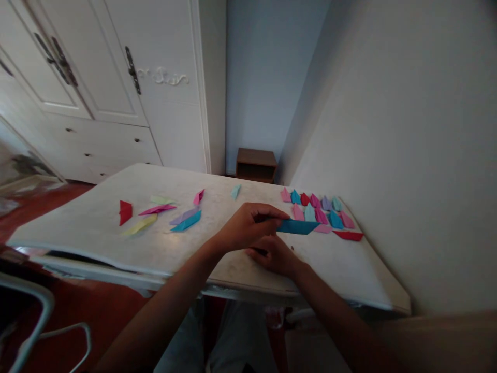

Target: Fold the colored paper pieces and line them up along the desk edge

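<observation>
Over the near half of the white surface (236, 270), right of its middle, two bare hands work close together, one just above the other. The left forearm (182, 285) slants up from the lower left, and the left hand (245, 226) is turned palm inward, its back facing up and to the left. Its thumb and fingers point to the right and pinch one end of a blue folded paper (298, 227), a long flat strip with a slanted tip that sticks out to the right, roughly level. The right forearm (330, 300) comes up from the lower right, its wrist low over the surface's front edge. The right hand (276, 254) sits below and nearer than the left one, fingers curled toward the left; whether they grip anything cannot be told, since the upper hand partly covers them.

Past the strip's tip, and partly hidden by it, lies a pink paper piece (323, 228), with a red folded paper (348, 235) just beside it. Behind these stand small folded shapes (309, 212) in two rows of mixed colours. Well apart on the left, loose folded strips (157, 209) lie scattered, beside a red piece (125, 213).
</observation>
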Action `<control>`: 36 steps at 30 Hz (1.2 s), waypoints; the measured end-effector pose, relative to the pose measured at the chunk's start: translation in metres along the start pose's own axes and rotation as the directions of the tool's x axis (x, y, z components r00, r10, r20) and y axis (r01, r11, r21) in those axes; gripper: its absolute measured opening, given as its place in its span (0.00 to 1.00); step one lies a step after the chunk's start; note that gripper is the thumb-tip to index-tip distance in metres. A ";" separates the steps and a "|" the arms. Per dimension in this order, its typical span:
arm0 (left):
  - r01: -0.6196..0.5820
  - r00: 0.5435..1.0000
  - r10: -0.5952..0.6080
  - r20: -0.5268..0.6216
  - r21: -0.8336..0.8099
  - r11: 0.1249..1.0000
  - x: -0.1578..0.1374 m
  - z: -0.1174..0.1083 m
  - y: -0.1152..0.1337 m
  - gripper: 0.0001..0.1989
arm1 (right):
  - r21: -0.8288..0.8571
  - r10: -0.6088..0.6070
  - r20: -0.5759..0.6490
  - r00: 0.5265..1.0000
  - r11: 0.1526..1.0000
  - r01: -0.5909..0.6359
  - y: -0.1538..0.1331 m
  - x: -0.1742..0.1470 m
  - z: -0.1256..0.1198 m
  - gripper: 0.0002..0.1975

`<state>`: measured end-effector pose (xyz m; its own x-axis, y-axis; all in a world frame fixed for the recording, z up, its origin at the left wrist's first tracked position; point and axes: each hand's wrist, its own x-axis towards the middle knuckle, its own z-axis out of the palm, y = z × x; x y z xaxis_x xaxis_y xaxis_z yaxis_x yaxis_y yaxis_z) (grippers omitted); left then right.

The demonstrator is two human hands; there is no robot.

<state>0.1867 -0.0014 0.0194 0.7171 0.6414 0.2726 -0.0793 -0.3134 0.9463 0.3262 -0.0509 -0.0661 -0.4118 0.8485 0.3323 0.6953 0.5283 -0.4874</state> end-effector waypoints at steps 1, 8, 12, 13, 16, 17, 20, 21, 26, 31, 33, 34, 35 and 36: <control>-0.032 0.999 0.031 0.016 0.044 0.999 0.003 0.003 0.000 0.11 | -0.021 0.009 0.006 1.000 1.000 -0.008 0.000 0.001 0.000 0.09; 0.019 1.000 -0.019 -0.007 0.046 0.999 0.038 0.008 -0.036 0.11 | -0.062 -0.054 -0.002 0.999 0.997 0.054 0.003 0.003 0.000 0.08; 0.190 0.981 -0.191 0.045 0.012 0.982 0.066 0.014 -0.057 0.08 | 0.043 -0.163 0.093 0.982 0.986 0.160 0.002 0.000 -0.002 0.09; 0.242 0.968 -0.242 0.070 0.014 0.970 0.072 0.017 -0.062 0.06 | 0.077 -0.187 0.114 0.976 0.981 0.179 0.002 0.000 -0.002 0.09; 0.359 0.921 -0.358 0.155 0.020 0.933 0.086 0.028 -0.075 0.03 | 0.129 -0.231 0.145 0.962 0.968 0.213 0.002 -0.001 0.000 0.09; 0.382 0.908 -0.380 0.179 0.024 0.924 0.090 0.032 -0.080 0.03 | 0.132 -0.238 0.147 0.960 0.967 0.220 0.002 -0.001 0.000 0.09; 0.414 0.883 -0.414 0.222 0.048 0.909 0.098 0.045 -0.091 0.03 | 0.126 -0.254 0.153 0.955 0.963 0.236 0.004 -0.001 0.002 0.08; 0.415 0.880 -0.417 0.226 0.057 0.908 0.100 0.049 -0.094 0.03 | 0.128 -0.260 0.147 0.954 0.962 0.242 0.004 -0.001 0.002 0.08; 0.381 0.884 -0.403 0.239 0.134 0.915 0.102 0.057 -0.097 0.01 | 0.142 -0.255 0.103 0.961 0.960 0.240 0.006 0.000 0.003 0.07; 0.106 0.913 -0.231 0.337 0.349 0.931 0.103 0.061 -0.097 0.05 | 0.163 -0.246 0.102 0.964 0.960 0.228 0.007 -0.002 0.003 0.08; -0.042 0.918 -0.143 0.371 0.449 0.893 0.103 0.063 -0.097 0.06 | 0.190 -0.241 0.093 0.966 0.957 0.221 0.007 -0.004 0.004 0.09; -0.101 0.919 -0.109 0.379 0.494 0.864 0.103 0.065 -0.096 0.06 | 0.200 -0.235 0.096 0.967 0.957 0.212 0.007 -0.004 0.004 0.09; -0.144 0.921 -0.086 0.381 0.535 0.833 0.103 0.066 -0.096 0.06 | 0.204 -0.226 0.106 0.968 0.958 0.201 0.007 -0.005 0.004 0.09; -0.170 0.923 -0.072 0.378 0.567 0.806 0.103 0.067 -0.096 0.06 | 0.204 -0.216 0.120 0.969 0.961 0.189 0.007 -0.005 0.005 0.09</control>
<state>0.3143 0.0479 -0.0545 0.9295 0.3497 0.1175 0.2074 -0.7587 0.6176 0.3305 -0.0516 -0.0750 -0.6201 0.7117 0.3301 0.4700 0.6739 -0.5700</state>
